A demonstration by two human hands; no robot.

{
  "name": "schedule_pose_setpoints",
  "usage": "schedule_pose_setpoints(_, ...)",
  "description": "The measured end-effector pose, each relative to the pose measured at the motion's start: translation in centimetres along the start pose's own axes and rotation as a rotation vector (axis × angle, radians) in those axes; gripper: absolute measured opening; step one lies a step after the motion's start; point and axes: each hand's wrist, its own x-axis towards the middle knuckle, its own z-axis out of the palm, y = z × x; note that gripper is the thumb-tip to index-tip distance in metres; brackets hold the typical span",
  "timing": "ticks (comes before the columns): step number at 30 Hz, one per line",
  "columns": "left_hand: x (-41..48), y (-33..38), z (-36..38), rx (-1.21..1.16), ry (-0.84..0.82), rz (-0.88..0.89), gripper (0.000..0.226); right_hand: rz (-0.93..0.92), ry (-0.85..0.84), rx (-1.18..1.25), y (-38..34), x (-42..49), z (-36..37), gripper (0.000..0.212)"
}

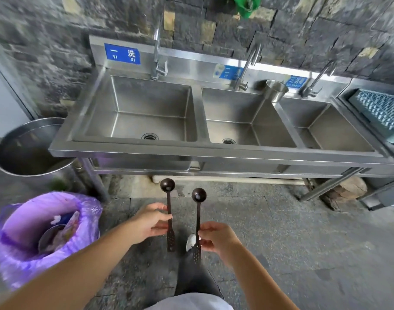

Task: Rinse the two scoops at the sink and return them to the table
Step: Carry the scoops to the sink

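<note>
I hold two dark long-handled scoops upright in front of me, bowls pointing toward the sink. My left hand [152, 221] grips the handle of the left scoop [168, 193], whose round bowl carries a white speck. My right hand [216, 239] grips the handle of the right scoop [198, 198], also with white residue in its bowl. Both scoops hang over the stone floor, a short way before the front rim of the steel three-basin sink [191, 151]. All three basins look dry. No table is in view.
Three taps stand at the back, the left tap [157, 54] over the left basin. A steel cup [276, 90] sits on the divider. A steel tub [23, 148] and a purple-bagged waste bin [41, 231] stand at left. A blue rack [379, 108] lies right.
</note>
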Motion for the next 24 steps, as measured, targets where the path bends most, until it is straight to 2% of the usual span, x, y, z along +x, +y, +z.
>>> schedule_pose_setpoints(8, 6.2, 6.2, 0.6, -0.005, 0.012, 0.016, 0.025, -0.015, -0.072, -0.076, -6.2, 8.2, -0.6, 0.014)
schedule_pose_setpoints(15, 14.1, 16.1, 1.4, 0.006, -0.001, 0.038, 0.022, -0.042, -0.121, -0.067, -15.9, 17.4, -2.3, 0.016)
schedule_pose_setpoints(24, 23.5, 26.4, 3.3, -0.055, 0.108, -0.044, 0.030, -0.024, -0.162, -0.065, -28.2, 27.7, -5.2, 0.022)
